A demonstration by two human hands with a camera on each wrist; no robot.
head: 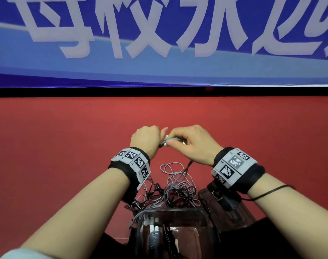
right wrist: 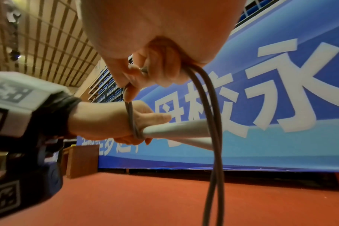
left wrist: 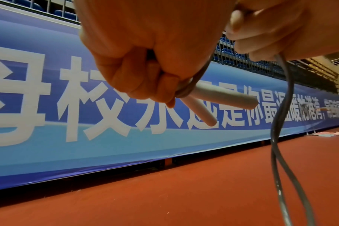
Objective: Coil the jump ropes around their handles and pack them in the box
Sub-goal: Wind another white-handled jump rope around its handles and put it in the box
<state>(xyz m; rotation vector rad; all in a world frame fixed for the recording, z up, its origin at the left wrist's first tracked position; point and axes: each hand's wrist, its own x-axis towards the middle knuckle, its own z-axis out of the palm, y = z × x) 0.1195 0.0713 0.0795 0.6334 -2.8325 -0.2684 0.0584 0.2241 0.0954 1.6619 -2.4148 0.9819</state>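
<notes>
The left hand [head: 145, 138] is closed in a fist around two white handles [left wrist: 219, 99], which stick out of it side by side with a few turns of grey rope [right wrist: 213, 122] wound round them just beside the knuckles. To its right, touching it, the right hand [head: 194, 143] pinches the same rope between curled fingers [right wrist: 161, 68]; from that grip two strands hang down to the floor [head: 66, 146]. Both hands are held up above the red floor, which lies open on the left, on the right and ahead as far as the black strip under the blue banner [head: 159, 43] with white lettering.

Below the hands, between the forearms, lies a loose tangle of ropes [head: 176, 186], grey and black strands mixed; how many ropes are in it cannot be told. Nearer the person, touching the tangle's lower edge, stands one clear box [head: 206, 219], and inside it lies a coiled rope with two white handle ends showing [head: 153, 227], and a black one beside it. A dark lid-like piece [head: 206, 193] lies just right of the box, partly hidden by the right wrist band [head: 234, 167].
</notes>
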